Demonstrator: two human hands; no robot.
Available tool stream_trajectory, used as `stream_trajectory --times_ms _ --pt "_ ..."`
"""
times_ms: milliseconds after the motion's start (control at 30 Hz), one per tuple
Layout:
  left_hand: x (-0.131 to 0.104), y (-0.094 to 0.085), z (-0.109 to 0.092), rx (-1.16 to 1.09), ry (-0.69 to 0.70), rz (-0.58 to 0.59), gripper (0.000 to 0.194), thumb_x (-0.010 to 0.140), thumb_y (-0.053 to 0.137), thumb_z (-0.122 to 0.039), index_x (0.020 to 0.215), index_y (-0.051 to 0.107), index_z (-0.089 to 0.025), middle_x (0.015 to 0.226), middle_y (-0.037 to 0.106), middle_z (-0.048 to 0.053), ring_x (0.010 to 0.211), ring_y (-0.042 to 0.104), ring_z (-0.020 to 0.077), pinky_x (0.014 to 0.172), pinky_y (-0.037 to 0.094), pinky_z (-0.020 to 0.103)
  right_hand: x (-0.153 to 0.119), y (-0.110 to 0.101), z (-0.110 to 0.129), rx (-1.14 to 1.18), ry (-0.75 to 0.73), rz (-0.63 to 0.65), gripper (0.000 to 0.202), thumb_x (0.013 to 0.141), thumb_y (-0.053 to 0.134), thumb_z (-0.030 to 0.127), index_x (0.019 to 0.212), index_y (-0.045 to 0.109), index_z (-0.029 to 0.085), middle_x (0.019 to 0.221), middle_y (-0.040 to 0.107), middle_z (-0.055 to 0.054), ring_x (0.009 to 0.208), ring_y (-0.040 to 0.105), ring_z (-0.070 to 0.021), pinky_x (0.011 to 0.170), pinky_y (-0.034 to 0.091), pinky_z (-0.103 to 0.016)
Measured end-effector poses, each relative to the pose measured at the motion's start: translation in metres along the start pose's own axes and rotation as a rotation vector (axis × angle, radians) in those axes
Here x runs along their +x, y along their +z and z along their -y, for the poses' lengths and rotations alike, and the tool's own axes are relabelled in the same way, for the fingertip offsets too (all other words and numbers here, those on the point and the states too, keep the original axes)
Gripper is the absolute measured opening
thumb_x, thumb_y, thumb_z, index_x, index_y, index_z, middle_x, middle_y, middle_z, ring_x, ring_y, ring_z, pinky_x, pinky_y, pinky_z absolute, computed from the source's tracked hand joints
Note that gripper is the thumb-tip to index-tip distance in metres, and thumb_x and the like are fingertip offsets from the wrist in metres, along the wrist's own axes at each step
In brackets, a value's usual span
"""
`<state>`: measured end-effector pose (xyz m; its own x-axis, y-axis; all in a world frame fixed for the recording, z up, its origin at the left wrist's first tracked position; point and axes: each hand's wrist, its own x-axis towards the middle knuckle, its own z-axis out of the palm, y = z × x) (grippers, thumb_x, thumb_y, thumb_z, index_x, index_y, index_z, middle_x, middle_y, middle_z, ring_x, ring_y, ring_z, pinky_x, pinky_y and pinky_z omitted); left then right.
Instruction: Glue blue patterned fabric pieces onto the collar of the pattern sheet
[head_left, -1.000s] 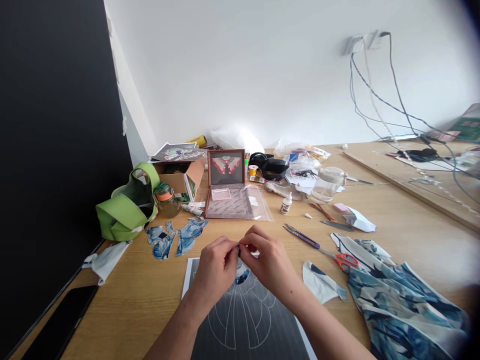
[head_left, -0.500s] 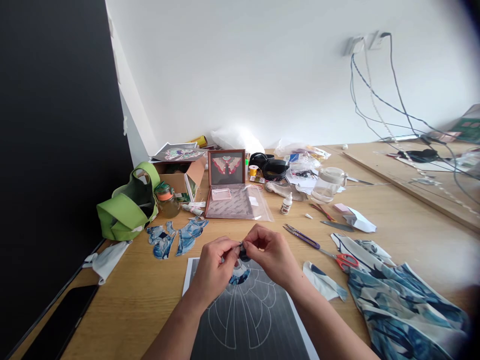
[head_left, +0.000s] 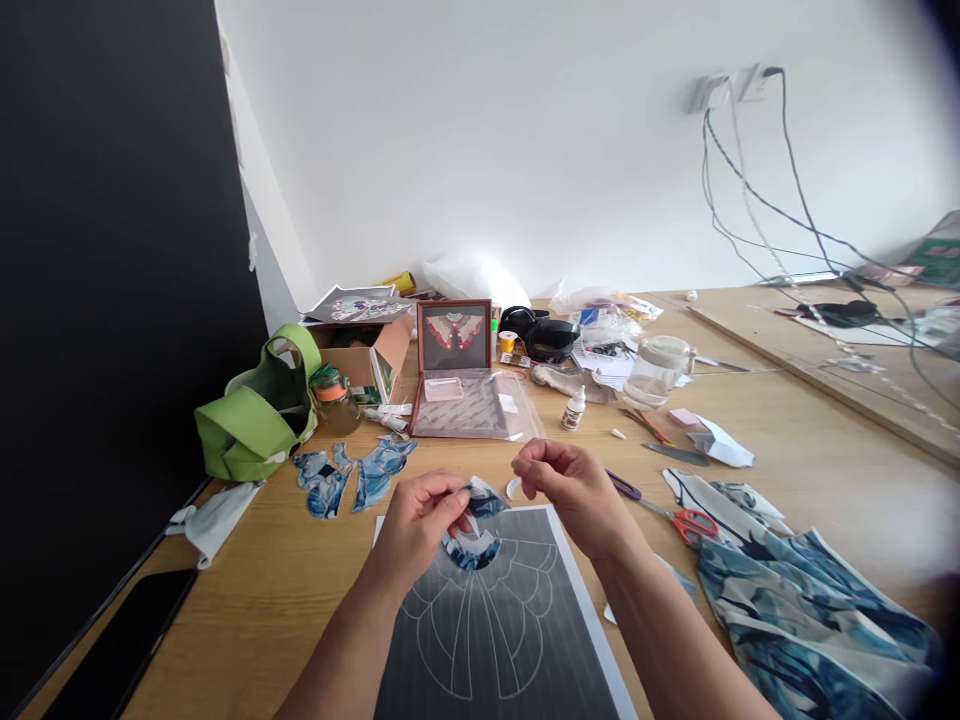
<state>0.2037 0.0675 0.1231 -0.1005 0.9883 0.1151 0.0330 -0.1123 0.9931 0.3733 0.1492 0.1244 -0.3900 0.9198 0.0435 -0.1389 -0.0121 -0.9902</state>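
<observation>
On a wooden table (head_left: 247, 620), the left hand (head_left: 420, 522) pinches a blue-and-white fabric piece (head_left: 487, 501) between thumb and fingertips, over the far edge of a dark pattern sheet (head_left: 480, 635) with white scalloped outlines. The right hand (head_left: 579, 492) is apart from it, thumb and forefinger nearly together; whether they grip the white sliver (head_left: 514, 489) there cannot be told. A curved fabric band (head_left: 474, 556) lies near the sheet's far edge. The step looks like preparing one cut piece; the next move calls for a light, steady pinch.
</observation>
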Motion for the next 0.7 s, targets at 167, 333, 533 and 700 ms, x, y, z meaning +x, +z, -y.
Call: stream_trajectory --times_ms 167,333,533,700 --pt "0.003 0.0 0.005 -0.126 -0.078 -0.052 0.019 0.077 0.065 -0.031 0.071 0.071 -0.014 0.056 0.062 0.002 0.053 0.055 0.0116 0.05 0.039 0.021 0.0 -0.006 0.003 -0.017 -0.022 0.014 0.026 0.072 0.074 0.041 0.074 0.064 0.017 0.059 0.064 0.0 0.058 0.055 -0.0123 0.062 0.041 -0.027" --pt "0.006 -0.001 0.008 -0.254 -0.138 -0.142 0.019 0.071 0.071 -0.032 0.071 0.071 -0.013 0.058 0.064 0.002 0.05 0.057 0.0111 0.047 0.038 0.02 -0.001 -0.004 0.004 0.02 -0.018 0.096 0.025 0.069 0.078 0.039 0.074 0.067 0.016 0.079 0.069 -0.003 0.071 0.06 -0.0141 0.069 0.046 -0.028" --pt "0.008 -0.002 0.009 -0.314 -0.144 -0.15 0.023 0.069 0.075 -0.035 0.074 0.072 -0.013 0.059 0.066 0.003 0.052 0.059 0.0113 0.048 0.039 0.02 -0.002 0.006 0.0 -0.098 0.011 0.228 0.022 0.071 0.074 0.036 0.072 0.068 0.015 0.069 0.067 -0.001 0.065 0.056 -0.0117 0.064 0.043 -0.025" --pt "0.006 0.003 0.009 -0.292 -0.142 -0.114 0.034 0.072 0.075 -0.045 0.076 0.072 -0.012 0.068 0.068 0.006 0.056 0.059 0.0116 0.051 0.041 0.021 -0.004 0.013 0.0 -0.119 -0.001 0.164 0.023 0.072 0.071 0.037 0.07 0.066 0.015 0.065 0.065 0.0 0.063 0.056 -0.0116 0.065 0.045 -0.026"
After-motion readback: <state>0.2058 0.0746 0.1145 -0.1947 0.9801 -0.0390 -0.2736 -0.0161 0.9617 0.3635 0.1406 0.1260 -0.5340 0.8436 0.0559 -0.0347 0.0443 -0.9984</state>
